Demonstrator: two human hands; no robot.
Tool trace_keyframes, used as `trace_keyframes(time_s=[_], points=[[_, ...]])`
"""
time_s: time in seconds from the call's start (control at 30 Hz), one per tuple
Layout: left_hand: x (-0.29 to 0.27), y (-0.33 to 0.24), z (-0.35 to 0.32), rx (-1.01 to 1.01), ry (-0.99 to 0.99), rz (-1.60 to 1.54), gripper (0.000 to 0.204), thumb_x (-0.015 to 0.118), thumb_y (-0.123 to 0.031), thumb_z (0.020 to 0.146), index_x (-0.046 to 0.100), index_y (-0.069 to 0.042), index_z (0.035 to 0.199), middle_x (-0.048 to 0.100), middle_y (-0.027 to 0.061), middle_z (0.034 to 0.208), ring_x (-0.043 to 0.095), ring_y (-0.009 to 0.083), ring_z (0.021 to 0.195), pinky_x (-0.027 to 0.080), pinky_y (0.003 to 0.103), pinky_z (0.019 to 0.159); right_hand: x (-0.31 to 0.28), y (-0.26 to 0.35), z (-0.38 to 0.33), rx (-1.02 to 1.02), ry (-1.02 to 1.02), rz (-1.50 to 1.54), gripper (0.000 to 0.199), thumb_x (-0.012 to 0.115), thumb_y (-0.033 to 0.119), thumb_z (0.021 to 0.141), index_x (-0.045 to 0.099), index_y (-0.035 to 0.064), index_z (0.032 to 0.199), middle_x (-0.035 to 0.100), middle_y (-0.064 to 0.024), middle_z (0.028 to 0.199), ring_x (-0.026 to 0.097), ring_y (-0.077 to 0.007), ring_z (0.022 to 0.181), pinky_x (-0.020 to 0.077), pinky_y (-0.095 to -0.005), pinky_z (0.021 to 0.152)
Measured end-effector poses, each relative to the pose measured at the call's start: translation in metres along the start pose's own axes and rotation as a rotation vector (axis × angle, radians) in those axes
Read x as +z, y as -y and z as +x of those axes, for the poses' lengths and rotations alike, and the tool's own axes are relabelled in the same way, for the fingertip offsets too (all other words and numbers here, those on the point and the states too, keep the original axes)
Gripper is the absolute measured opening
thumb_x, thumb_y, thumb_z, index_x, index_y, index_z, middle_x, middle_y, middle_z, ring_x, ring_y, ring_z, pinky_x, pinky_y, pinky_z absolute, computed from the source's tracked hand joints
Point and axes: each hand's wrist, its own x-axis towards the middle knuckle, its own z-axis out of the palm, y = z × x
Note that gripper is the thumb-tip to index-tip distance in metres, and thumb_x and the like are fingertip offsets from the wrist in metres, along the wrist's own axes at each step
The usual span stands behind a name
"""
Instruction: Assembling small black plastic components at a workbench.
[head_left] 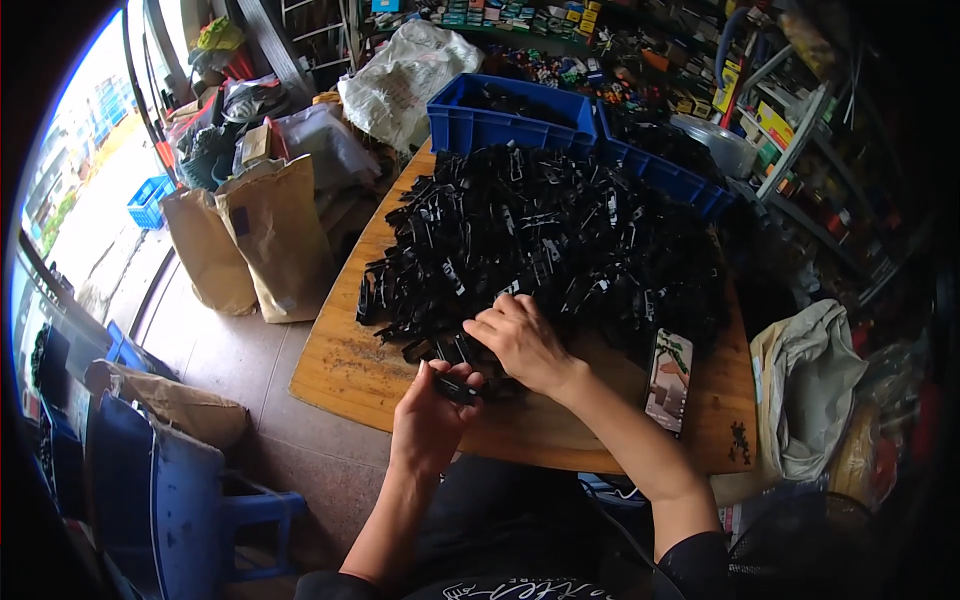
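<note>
A large heap of black parts [540, 230], some with shiny metal strips, covers most of the wooden table [345, 350]. Close to the table's front edge, my left hand [430, 425] grips a small, dark, elongated part [457, 388] between thumb and fingers. My right hand [525, 345] is just above and to the right of it, at the near edge of the heap. Its fingers are bent and drawn together, and whatever lies between their tips is too small to make out. A few loose black parts lie beneath both hands.
Blue crates [510, 115] with black parts stand behind the heap. A phone [668, 380] lies on the table at right, near several tiny dark pieces [739, 443]. Paper sacks [280, 240] and a blue stool [260, 515] stand left; an open pale sack [815, 390] sits right.
</note>
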Motion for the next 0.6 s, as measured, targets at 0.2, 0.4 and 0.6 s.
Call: trace_keyframes(time_s=[0.2,0.4,0.6], points=[[-0.006,-0.003,0.004,-0.084,-0.049,-0.02,0.017,0.05,-0.025,0.092,0.053,-0.01,0.1,0.058,0.0076,0.093,0.056,0.0177,0.083,0.047,0.032,0.07,-0.013,0.002,-0.017,0.143,-0.041,0.128,0.025,0.061,0.003,0.074,0.06,0.0045,0.099,0.056,-0.0061,0.09,0.05,-0.0247,0.089,0.0387,-0.0364,0.082],[0.011,0.009,0.0,0.25,-0.009,0.71,0.026,0.068,-0.005,0.077,0.06,-0.004,0.101,0.057,0.0021,0.078,0.051,0.0077,0.063,0.041,0.021,0.056,-0.067,0.033,-0.06,0.573,0.066,0.899,0.023,0.062,0.012,0.085,0.061,-0.0013,0.104,0.057,-0.0033,0.084,0.053,-0.0088,0.074,0.0421,-0.0215,0.065],[0.029,0.021,-0.008,0.08,0.116,0.968,0.021,0.072,-0.004,0.073,0.062,-0.002,0.09,0.06,0.0035,0.073,0.057,0.0092,0.061,0.045,0.02,0.055,-0.079,0.03,-0.108,0.691,-0.023,1.124,0.025,0.059,0.014,0.089,0.056,0.0007,0.11,0.06,-0.0042,0.099,0.057,-0.0083,0.087,0.0459,-0.0207,0.076]])
